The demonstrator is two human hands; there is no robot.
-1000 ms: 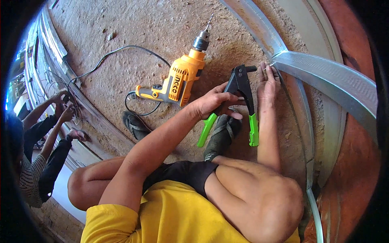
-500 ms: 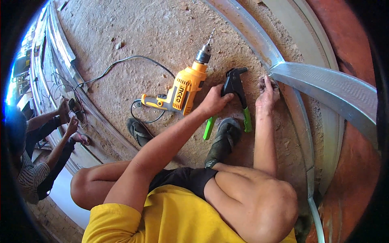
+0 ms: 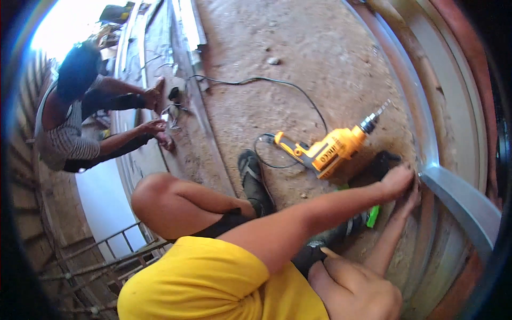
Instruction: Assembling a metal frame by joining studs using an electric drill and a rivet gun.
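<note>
Left hand [image 3: 397, 181] reaches far right and is clenched over the top of a black riveting tool [image 3: 381, 162] with green grips [image 3: 372, 216]; most of the tool is hidden under the hand and forearm. Right hand [image 3: 409, 198] lies just beneath it, fingers pressed against the joint where the grey metal channel [image 3: 464, 205] meets the curved metal track [image 3: 421, 133]; whether it grasps anything cannot be told. Judgement: the tool looks rigid steel, moderately heavy, with rubbery grips that should not slip; best held by the two green handles. The channel is thin folded sheet, smooth and dull-shiny, likely light but springy, with sharp edges; better steadied on its flat face than its rim. Just left of the hands, a yellow corded drill [image 3: 328, 149] lies on its side on gritty brown ground [image 3: 298, 64], bit pointing far right, black cable [image 3: 277, 85] looping far left. A dark sandal [image 3: 250, 173] sits near the bent knee. Far left, another person [image 3: 80, 122] crouches over long metal rails [image 3: 186, 32].
</note>
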